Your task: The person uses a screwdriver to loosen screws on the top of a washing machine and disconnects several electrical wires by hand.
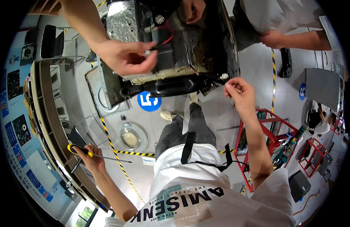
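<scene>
A screwdriver (118, 160) with a yellow and black handle is gripped in my left hand (94, 160), held out to the left, its shaft pointing right. My right hand (241, 94) is raised at the near right corner of an opened appliance cabinet (180, 49). Its thumb and forefinger are pinched together; what lies between them is too small to make out. Just above those fingertips is a white plug connector (223, 76) by dark wiring. Another person's hand (127, 58) reaches over the cabinet with a small pale connector (147, 52) at its fingertips, near a red wire (169, 34).
A second hand (194, 10) hangs over the cabinet's far side; another person (281, 22) stands right. A panel with a round opening (103, 90) leans left. A round door (133, 138) lies on the floor. Right stands a red tool cart (271, 136); left, a long shelf (44, 113).
</scene>
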Action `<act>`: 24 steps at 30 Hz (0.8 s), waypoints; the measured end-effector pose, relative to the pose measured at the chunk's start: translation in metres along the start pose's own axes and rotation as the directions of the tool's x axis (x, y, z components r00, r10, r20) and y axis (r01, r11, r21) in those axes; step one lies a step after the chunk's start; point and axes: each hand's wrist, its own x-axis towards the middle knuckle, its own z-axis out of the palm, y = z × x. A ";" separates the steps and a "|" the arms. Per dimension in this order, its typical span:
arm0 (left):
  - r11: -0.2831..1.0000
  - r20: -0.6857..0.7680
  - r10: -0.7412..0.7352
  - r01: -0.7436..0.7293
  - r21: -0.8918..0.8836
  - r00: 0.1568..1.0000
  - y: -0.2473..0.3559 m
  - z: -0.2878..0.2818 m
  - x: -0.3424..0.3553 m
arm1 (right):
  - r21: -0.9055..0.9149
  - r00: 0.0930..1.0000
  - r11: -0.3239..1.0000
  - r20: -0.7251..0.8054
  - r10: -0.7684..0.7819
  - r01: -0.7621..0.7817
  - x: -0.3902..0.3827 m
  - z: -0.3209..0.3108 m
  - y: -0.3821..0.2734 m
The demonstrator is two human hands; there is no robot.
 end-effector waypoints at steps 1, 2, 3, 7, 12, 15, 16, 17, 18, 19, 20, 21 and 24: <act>1.000 0.007 0.004 -0.004 0.011 1.000 0.000 -0.001 0.001 | -0.008 1.000 1.000 0.006 -0.005 0.005 -0.001 0.001 0.000; 1.000 -0.006 0.003 -0.003 0.004 1.000 0.001 -0.001 0.000 | -0.016 1.000 1.000 0.013 -0.009 0.010 -0.003 0.002 0.000; 1.000 -0.019 -0.005 0.005 -0.003 1.000 -0.002 0.000 -0.001 | -0.013 1.000 1.000 0.011 -0.013 0.013 -0.005 0.001 0.002; 1.000 -0.006 -0.014 0.014 -0.019 1.000 -0.002 0.005 -0.001 | -0.030 1.000 1.000 0.014 -0.005 0.005 -0.007 0.004 -0.002; 1.000 0.001 -0.003 0.003 -0.023 1.000 -0.004 0.003 -0.001 | -0.099 1.000 0.995 0.019 -0.002 0.004 -0.007 0.009 -0.003; 0.999 -0.038 0.010 -0.012 -0.042 0.999 -0.002 0.010 -0.008 | -0.079 0.999 0.997 0.040 -0.002 0.005 -0.010 0.011 -0.004; 0.999 -0.053 0.016 -0.018 -0.041 0.998 -0.002 0.014 -0.010 | -0.076 0.999 0.997 0.044 -0.001 0.004 -0.010 0.012 -0.005; 0.998 -0.075 0.028 -0.032 -0.050 0.997 -0.003 0.015 -0.009 | -0.088 0.998 0.996 0.058 -0.013 0.018 -0.009 0.013 -0.003; 0.998 -0.067 0.024 -0.028 -0.052 0.997 -0.003 0.013 -0.010 | -0.079 0.998 0.997 0.063 -0.008 0.013 -0.009 0.013 -0.003; 0.998 -0.059 0.020 -0.023 -0.054 0.998 -0.002 0.012 -0.010 | -0.070 0.998 0.997 0.067 -0.003 0.007 -0.010 0.013 -0.004; 0.998 -0.049 0.015 -0.018 -0.055 0.999 -0.002 0.013 -0.009 | -0.061 0.998 0.998 0.070 0.003 0.001 -0.010 0.013 -0.005; 0.998 -0.030 0.016 -0.018 -0.065 0.999 -0.002 0.011 -0.007 | -0.059 0.997 0.998 0.071 -0.017 0.021 -0.012 0.014 -0.003; 0.998 -0.015 -0.010 0.009 -0.058 1.000 -0.001 0.013 -0.008 | -0.050 0.996 0.998 0.085 -0.027 0.031 -0.010 0.013 0.004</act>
